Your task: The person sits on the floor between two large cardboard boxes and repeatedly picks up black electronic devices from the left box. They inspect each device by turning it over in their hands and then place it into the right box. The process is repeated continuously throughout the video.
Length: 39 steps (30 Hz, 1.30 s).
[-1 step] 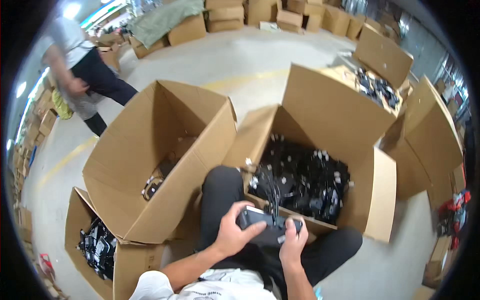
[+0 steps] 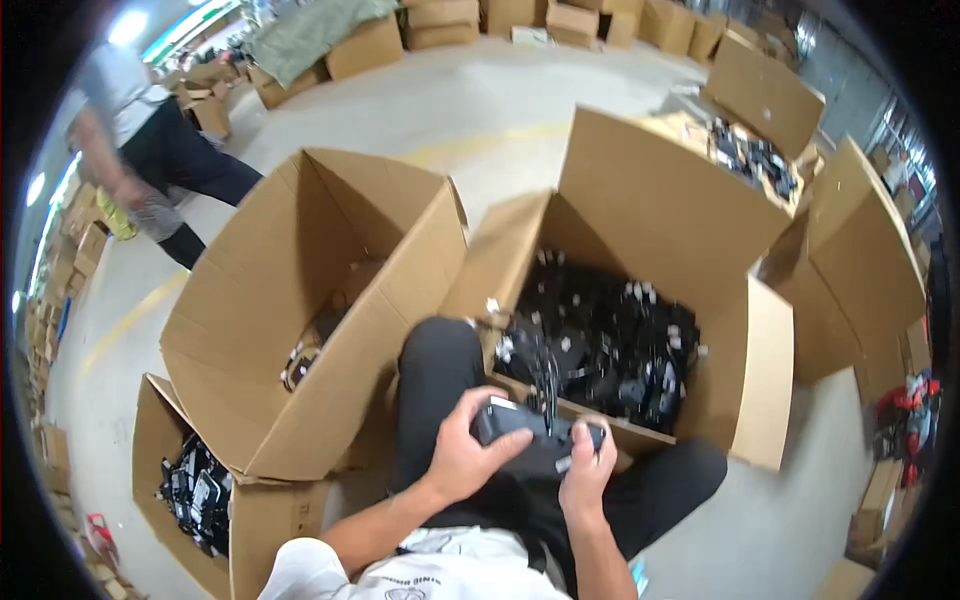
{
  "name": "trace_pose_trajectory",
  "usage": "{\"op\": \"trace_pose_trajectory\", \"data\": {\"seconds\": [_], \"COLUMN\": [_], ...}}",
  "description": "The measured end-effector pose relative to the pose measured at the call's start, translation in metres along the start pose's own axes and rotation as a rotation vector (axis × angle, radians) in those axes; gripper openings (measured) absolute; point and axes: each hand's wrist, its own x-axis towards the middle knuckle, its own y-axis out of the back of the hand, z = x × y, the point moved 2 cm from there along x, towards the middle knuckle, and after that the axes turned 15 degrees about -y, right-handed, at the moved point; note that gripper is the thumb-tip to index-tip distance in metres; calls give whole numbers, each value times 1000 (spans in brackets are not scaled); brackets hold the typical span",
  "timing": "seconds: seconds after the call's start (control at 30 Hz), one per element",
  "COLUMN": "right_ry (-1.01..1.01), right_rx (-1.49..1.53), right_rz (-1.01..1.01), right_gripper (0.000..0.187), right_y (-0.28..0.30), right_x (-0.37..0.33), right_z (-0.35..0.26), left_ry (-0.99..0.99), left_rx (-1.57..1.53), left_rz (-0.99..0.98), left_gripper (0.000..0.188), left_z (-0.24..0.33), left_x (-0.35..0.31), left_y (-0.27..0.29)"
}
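Observation:
Both my hands grip a dark, flat, box-like electronic device (image 2: pixel 520 428) above my lap; its exact kind is unclear. My left hand (image 2: pixel 467 447) is closed round its left end, thumb across the top face. Round the right end, my right hand (image 2: pixel 586 468) is closed with the thumb on top. Thin black cables (image 2: pixel 547 385) rise from the device's far side toward an open cardboard box (image 2: pixel 662 190) just beyond it. That box contains a heap of black devices (image 2: pixel 610 345) with cables and small white plugs.
A deep cardboard box (image 2: pixel 240 300) at left has a few cabled items at its bottom. Below it, a smaller box (image 2: pixel 150 450) contains dark devices. More open boxes (image 2: pixel 840 260) stand at right. A person (image 2: pixel 140 130) is at far left; my knees (image 2: pixel 440 350) flank the device.
The whole view has shifted slightly, with the boxes now higher in the picture. My hands still hold the device much as before. The person at far left has changed arm position slightly.

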Motion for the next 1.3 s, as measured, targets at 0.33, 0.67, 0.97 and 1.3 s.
{"op": "trace_pose_trajectory", "data": {"seconds": [0.33,0.67,0.97,1.3], "right_ry": [-390,-578,-684,-657], "right_rx": [660,624,711,701], "right_rz": [-133,-358,-420,-474], "right_gripper": [44,62,57,60], "right_y": [-23,-35,-35,-33], "right_x": [-16,-18,-21,-24], "right_z": [25,52,60,61], "left_ry": [102,70,-232,-223], "left_rx": [-440,-280,-19,-3], "left_rz": [203,189,54,42], "left_gripper": [81,69,71,70], "left_z": [-1,-4,-1,2], "left_x": [-4,-1,-13,-17], "left_y": [-16,0,-10,-10]}}
